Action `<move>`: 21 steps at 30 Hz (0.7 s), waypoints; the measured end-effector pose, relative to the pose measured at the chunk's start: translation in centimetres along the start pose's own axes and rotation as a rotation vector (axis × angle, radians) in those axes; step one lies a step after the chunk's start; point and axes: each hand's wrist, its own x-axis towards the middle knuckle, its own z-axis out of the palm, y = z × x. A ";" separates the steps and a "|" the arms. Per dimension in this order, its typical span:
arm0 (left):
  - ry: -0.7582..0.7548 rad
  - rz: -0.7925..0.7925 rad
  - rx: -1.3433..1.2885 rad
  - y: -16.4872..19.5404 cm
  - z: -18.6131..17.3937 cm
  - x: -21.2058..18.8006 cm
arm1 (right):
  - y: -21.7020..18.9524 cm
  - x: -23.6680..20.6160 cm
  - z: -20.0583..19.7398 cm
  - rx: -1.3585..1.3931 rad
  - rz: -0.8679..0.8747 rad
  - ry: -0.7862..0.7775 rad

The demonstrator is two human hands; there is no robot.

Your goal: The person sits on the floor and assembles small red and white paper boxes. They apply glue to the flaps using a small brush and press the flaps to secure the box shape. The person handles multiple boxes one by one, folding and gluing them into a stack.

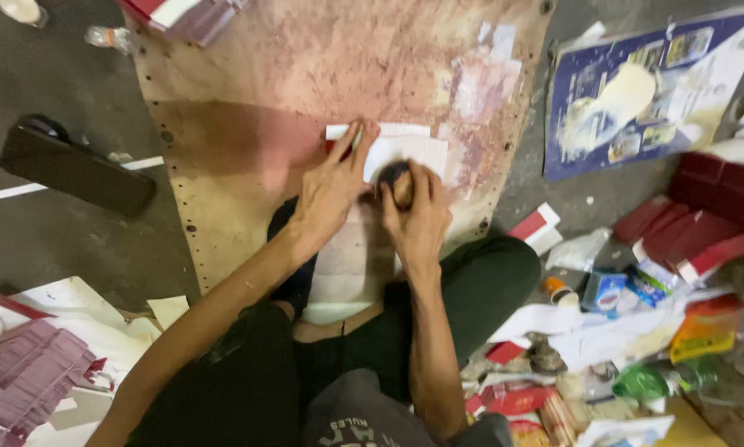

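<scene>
In the head view, the left hand [329, 192] lies spread, fingers flat, pressing down a white paper sheet [405, 151] on a stained brown board [248, 108] on the floor, while the right hand [416, 217] is closed around a dark rounded tool [395, 179] resting on the same sheet. A black slab [74, 170] lies at 9 o'clock of the hands, red boxes [695, 232] at 3 o'clock, and a blue poster [637, 91] at 2 o'clock.

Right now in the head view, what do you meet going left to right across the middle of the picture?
Black flat case → stained board → left hand → right hand gripping a dark round tool on white paper → red-and-white box → blue poster → red boxes.
</scene>
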 end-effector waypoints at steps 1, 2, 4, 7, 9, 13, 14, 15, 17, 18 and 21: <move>0.018 0.041 0.030 0.0 0.1 0.0 | -0.1 0.4 -0.2 0.055 -0.032 0.053; 0.022 0.090 0.050 0.0 0.2 0.0 | -0.2 0.9 -0.5 0.100 -0.050 0.106; -0.042 -0.014 0.036 0.0 0.5 -0.1 | -0.5 1.3 -1.3 0.143 -0.056 0.117; -0.138 -0.076 0.099 0.1 0.9 -0.1 | -0.6 1.4 -1.7 0.096 -0.037 -0.013; -0.035 -0.035 0.185 0.2 1.2 -0.1 | 0.1 1.4 -1.2 0.041 -0.098 -0.003; -0.096 -0.012 0.115 0.4 1.9 -0.1 | 1.8 1.2 -1.0 0.122 -0.007 0.111; -0.133 -0.051 0.090 0.5 2.0 -0.1 | 2.1 1.2 -1.2 0.128 0.019 0.087; -0.110 0.044 0.228 0.6 2.2 -0.1 | 2.4 1.3 -1.6 0.133 0.023 0.059; -0.030 0.170 0.554 0.8 2.5 -0.2 | 2.9 1.6 -2.4 0.055 0.011 0.085; -0.049 0.151 0.554 0.9 2.6 -0.2 | 3.1 1.9 -2.8 0.025 0.000 0.106; -0.210 0.147 0.474 1.2 3.0 -0.2 | 3.9 2.5 -3.1 0.017 0.021 0.219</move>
